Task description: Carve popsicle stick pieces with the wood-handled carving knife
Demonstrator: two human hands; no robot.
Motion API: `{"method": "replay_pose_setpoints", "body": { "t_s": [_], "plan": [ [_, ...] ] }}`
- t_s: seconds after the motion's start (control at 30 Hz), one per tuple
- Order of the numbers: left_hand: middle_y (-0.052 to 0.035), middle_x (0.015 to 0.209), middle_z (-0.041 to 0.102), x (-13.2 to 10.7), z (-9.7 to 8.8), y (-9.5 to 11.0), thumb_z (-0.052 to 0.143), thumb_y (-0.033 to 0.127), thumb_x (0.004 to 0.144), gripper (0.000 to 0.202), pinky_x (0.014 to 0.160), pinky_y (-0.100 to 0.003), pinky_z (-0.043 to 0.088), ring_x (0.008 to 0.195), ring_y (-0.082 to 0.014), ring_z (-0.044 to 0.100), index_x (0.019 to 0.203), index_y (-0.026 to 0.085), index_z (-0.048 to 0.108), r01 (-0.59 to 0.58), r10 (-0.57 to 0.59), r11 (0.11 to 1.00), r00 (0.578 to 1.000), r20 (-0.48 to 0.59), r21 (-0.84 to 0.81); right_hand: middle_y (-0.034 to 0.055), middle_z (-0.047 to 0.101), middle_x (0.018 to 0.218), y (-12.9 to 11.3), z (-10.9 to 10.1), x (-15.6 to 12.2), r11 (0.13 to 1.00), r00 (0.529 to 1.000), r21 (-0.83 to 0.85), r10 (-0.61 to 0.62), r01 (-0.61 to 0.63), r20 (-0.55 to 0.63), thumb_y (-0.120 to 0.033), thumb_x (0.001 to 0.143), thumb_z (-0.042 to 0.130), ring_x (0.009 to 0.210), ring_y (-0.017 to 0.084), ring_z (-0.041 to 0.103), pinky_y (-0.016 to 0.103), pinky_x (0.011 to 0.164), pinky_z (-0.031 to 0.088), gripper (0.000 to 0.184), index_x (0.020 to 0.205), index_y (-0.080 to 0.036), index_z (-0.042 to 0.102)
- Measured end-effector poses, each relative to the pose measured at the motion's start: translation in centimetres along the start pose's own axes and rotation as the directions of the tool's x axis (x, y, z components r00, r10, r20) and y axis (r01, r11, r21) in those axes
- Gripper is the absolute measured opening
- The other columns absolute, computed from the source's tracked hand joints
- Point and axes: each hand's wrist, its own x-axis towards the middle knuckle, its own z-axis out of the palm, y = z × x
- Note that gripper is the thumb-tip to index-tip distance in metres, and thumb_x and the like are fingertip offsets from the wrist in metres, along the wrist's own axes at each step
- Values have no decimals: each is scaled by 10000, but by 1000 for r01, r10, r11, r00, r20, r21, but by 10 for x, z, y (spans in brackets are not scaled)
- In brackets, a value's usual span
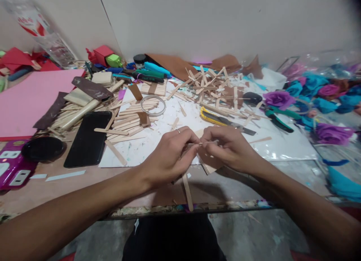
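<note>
My left hand [169,155] and my right hand [229,148] meet over the white sheet [282,144] at the table's front. Both are closed in a pinch on a thin wooden stick [207,142] held level between them. Under my right hand lies a small flat piece made of wooden sticks [207,166]. Another loose craft stick [187,191] lies near the table edge below my left hand.
A yellow utility knife [222,120], a tape roll [153,105] and heaps of craft sticks [211,84] lie behind the hands. A black phone [88,138], a black lid [42,148] and pink foam sheet [31,99] sit left. Green pliers [278,120] and paper flowers [318,91] are right.
</note>
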Motion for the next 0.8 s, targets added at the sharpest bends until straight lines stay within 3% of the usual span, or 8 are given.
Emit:
{"method": "replay_pose_setpoints", "body": {
  "t_s": [0.23, 0.43, 0.8],
  "plan": [
    [-8, 835, 720, 4, 0, 2, 643, 257, 988, 147, 664, -235, 465, 722, -119, 614, 920, 152, 720, 242, -239, 925, 970, 46, -292, -12, 656, 654, -1, -6, 1, 994, 996, -75, -77, 75, -37, -171, 876, 680, 591, 106, 536, 232, 554, 372, 108, 772, -159, 710],
    [-18, 859, 730, 3, -1, 1, 661, 299, 997, 170, 650, -224, 466, 728, -119, 611, 933, 157, 729, 272, -266, 894, 962, 67, -356, -22, 659, 666, -6, -7, 1, 1000, 998, -2, -29, 29, -64, -144, 854, 724, 596, 102, 550, 222, 539, 374, 77, 785, -170, 701],
    [9, 781, 668, 3, -1, 6, 657, 285, 982, 157, 571, -211, 372, 638, -92, 510, 889, 162, 690, 299, -282, 881, 954, 98, -368, -7, 673, 700, -8, -7, -3, 996, 996, 67, 65, -61, -59, -235, 871, 775, 613, 117, 578, 226, 521, 408, 93, 812, -185, 723]
  ]
}}
